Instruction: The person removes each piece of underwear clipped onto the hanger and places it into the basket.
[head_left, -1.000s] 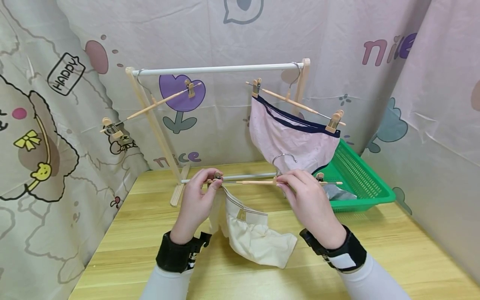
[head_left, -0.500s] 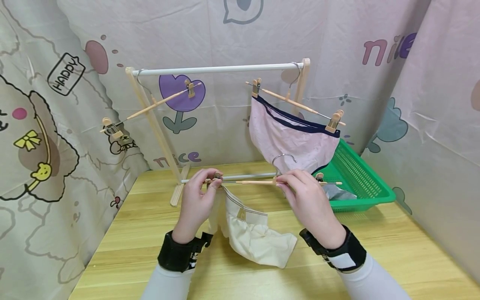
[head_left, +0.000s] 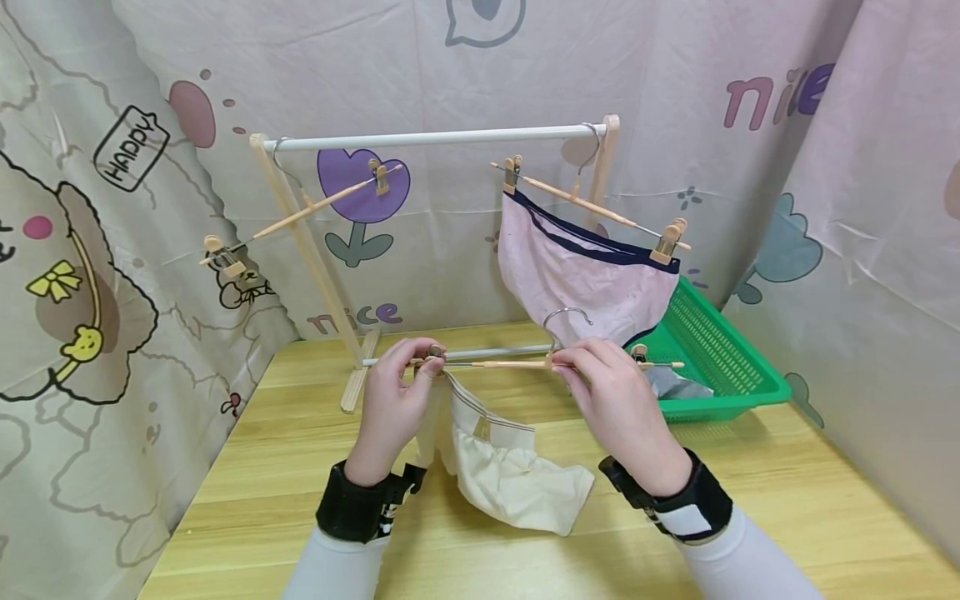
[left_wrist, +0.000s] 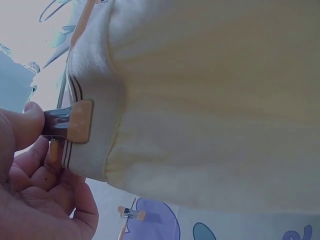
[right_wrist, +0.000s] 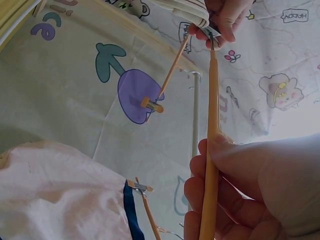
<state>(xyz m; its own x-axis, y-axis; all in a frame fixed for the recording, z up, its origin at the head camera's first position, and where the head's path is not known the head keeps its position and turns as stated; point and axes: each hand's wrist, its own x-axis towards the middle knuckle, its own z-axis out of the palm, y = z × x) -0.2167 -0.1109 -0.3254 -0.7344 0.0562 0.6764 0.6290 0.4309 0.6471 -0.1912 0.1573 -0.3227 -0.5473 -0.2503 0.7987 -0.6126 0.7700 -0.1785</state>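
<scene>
My left hand (head_left: 393, 404) pinches a clip (left_wrist: 80, 121) at the left end of a wooden clip hanger (head_left: 510, 364). In the left wrist view this clip sits over the striped waistband of cream underpants (head_left: 517, 487), which hang from that end and droop over the table. The hanger's bar is gripped near its middle by my right hand (head_left: 615, 404), thumb on one side and fingers on the other. Its metal hook (head_left: 568, 312) points up, and the right-end clip (head_left: 639, 354) shows just past my right hand with no cloth visible in it.
Behind the hands stands a rack with a white rail (head_left: 435, 138). A clip hanger (head_left: 322, 204) without clothing hangs at its left, and pink underpants (head_left: 585, 271) hang on another hanger at its right. A green basket (head_left: 757, 383) holding grey cloth (head_left: 678, 384) sits at the right.
Almost nothing differs; my left hand and wrist have shifted very slightly at the clip, while the right hand, hanger and cream underpants keep their places.
</scene>
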